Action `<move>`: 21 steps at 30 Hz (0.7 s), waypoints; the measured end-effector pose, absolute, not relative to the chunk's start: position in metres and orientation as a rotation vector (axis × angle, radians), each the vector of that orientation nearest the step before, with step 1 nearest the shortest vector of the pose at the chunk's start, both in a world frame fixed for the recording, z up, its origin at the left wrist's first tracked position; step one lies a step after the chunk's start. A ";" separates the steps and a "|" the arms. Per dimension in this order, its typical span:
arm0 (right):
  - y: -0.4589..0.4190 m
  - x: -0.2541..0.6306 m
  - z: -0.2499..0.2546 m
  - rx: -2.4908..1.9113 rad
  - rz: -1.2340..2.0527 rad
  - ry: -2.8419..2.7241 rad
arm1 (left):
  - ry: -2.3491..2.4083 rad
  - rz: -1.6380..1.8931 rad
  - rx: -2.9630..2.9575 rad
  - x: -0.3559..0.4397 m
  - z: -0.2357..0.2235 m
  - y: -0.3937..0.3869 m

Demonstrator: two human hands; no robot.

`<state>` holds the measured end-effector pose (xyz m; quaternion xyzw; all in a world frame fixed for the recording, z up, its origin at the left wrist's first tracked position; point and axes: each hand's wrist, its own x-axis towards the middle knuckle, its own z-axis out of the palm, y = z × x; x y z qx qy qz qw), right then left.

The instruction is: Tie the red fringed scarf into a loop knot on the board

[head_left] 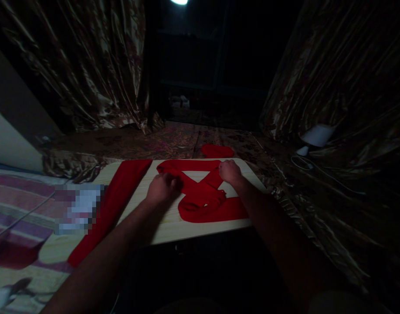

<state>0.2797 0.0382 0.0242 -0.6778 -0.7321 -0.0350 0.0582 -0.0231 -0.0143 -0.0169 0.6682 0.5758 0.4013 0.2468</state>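
A long red cloth strip [200, 188], like a scarf, lies looped and crossed over itself on a pale wooden table [167, 231]. My left hand [162, 187] is closed, with its fingers curled at the strip's left bend. At the upper right bend, my right hand [230, 171] pinches the strip between closed fingers. Below the crossing, a rounded loop sits nearest me, and a straight length runs right under my right forearm. Another red length of cloth [121, 192] lies slantwise across the table's left side. The fingertips of both hands are partly hidden in the dim light.
A red bundle [217, 151] rests just past the table's far edge. At the left is a striped bed cover [20, 205] with a blurred-out item [80, 207]. A small white lamp [317, 136] with a cord stands far right. Shiny patterned curtains [115, 65] hang behind.
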 end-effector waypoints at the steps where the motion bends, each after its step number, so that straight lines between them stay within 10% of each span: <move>1: 0.039 0.285 0.022 -2.023 -0.217 -2.263 | 1.568 1.029 1.985 -0.023 -0.018 -0.009; 12: 0.071 0.296 0.006 -2.000 -0.237 -2.374 | 1.187 0.158 2.557 0.043 -0.029 -0.019; 21: 0.079 0.331 -0.015 -1.974 -0.060 -2.430 | 1.197 0.140 2.623 0.043 -0.039 -0.016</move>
